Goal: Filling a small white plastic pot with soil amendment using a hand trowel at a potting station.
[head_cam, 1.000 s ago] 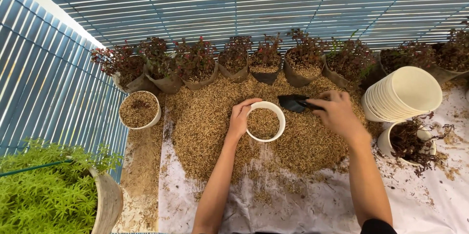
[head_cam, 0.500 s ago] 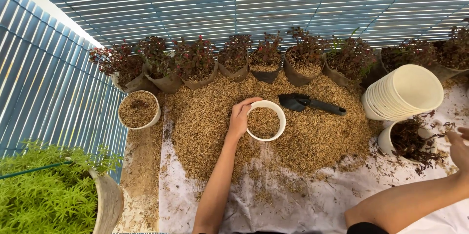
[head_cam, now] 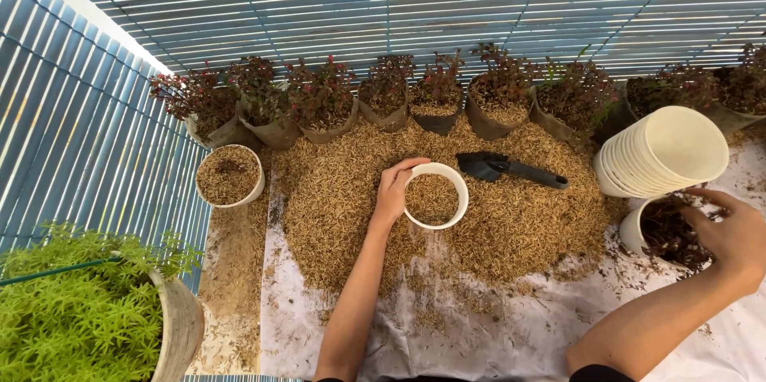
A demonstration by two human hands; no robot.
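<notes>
left hand grips the rim of a white pot at centre frame, fingers curled over the near left edge. the pot stands upright on a mound of rice husks and is filled with the same husks almost to the rim.

right hand is at the right edge of the frame, fingers loosely bent and holding nothing, hovering at the rim of a second white pot. that pot holds dark soil and roots. whether the fingertips touch its rim cannot be told.

a black scoop lies on the husks just right of the held pot, handle pointing right, free of both hands.

a stack of white pots lies on its side at the right, just above the soil-filled pot.

a third white pot, also filled with husks, stands at the left of the mound, well apart from the left hand.

a row of small red-leaved plants in dark bags lines the far edge of the mound, across the upper half of the frame.

the mound rests on a white sheet, which is littered with husks and soil crumbs.

a bushy green plant in a pot sits at lower left. blue slatted fencing runs along the left and top.
</notes>
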